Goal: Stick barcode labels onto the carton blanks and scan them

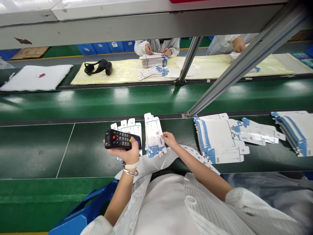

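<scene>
A black handheld scanner [119, 139] with a keypad is gripped in my left hand [130, 153], thumb on its keys. Under and behind it lies a fanned pile of flat white-and-blue cartons [137, 128], partly hidden by the scanner. Just to the right, a second pile of flat cartons [153, 133] rests on the dark green table. The fingers of my right hand [169, 139] pinch the right edge of this pile's top carton. A strip of printed labels [193, 152] curves along the table edge near my body.
Larger carton stacks [220, 138] lie to the right. Metal posts [225, 78] rise beyond the table. Across the green conveyor [110, 102], a person's hands [156, 50] hold cartons; another person's hand [239, 44] is further right. A black headset [99, 67] lies there. A blue chair [83, 209] stands lower left.
</scene>
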